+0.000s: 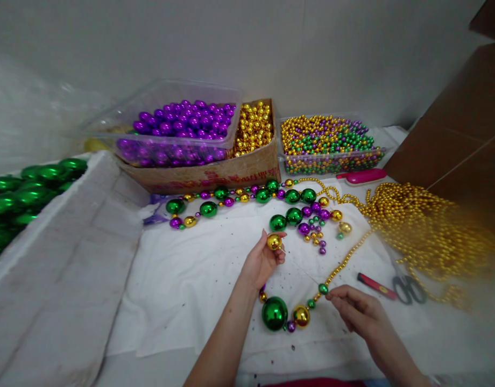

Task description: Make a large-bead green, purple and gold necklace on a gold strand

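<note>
My left hand (263,260) is closed around a shiny gold bead (274,242), held up over the white cloth. A thin thread (302,269) runs from that bead down to my right hand (358,309), whose thumb and forefinger are pinched together on it. Close by those fingertips is a small green bead (323,289). Below my hands lies a bead string with a large green bead (275,313), a gold bead (301,316) and a small purple bead (291,326). It joins a chain of little gold beads (348,258) leading up to the right.
Loose green, purple and gold beads (304,229) lie ahead, before a finished-looking bead strand (228,202). Behind stand a purple-bead bin (178,141), a cardboard box (199,179) and a mixed-bead bin (332,161). Scissors (409,289), a red-and-black cutter (376,286) and gold chains (417,226) lie right.
</note>
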Tool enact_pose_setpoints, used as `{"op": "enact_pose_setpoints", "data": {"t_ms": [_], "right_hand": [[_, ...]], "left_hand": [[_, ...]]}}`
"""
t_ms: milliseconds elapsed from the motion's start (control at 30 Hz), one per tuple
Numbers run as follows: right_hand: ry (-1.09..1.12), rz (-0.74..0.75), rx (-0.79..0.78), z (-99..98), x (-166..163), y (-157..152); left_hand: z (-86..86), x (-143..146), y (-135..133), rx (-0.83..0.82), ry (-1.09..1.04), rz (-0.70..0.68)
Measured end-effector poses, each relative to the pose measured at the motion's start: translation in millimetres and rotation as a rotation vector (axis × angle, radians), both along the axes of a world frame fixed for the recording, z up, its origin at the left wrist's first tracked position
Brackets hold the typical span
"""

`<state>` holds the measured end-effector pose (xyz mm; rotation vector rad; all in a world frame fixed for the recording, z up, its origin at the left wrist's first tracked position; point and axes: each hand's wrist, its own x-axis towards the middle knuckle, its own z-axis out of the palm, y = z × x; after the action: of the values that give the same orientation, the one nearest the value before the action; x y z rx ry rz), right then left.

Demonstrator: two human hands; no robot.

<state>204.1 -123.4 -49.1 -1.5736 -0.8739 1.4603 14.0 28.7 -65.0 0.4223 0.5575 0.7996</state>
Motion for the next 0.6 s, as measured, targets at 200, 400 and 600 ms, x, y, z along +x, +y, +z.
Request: {"op": "enact_pose_setpoints", "data": {"t_ms": [200, 400, 600], "right_hand": [[0.012, -0.033, 0.01, -3.5, -11, 0], [0.056, -0.063, 0.015, -6.4, -17, 2], [0.091, -0.08, 0.033, -12.7, -22, 2]], "left_hand": [[-1.9, 4, -5, 0.024, -0.012, 0.014], [2.3, 7, -10, 0.007, -0.004, 0.021], [2.3, 6, -9, 0.035, 0.077, 0.061]]}}
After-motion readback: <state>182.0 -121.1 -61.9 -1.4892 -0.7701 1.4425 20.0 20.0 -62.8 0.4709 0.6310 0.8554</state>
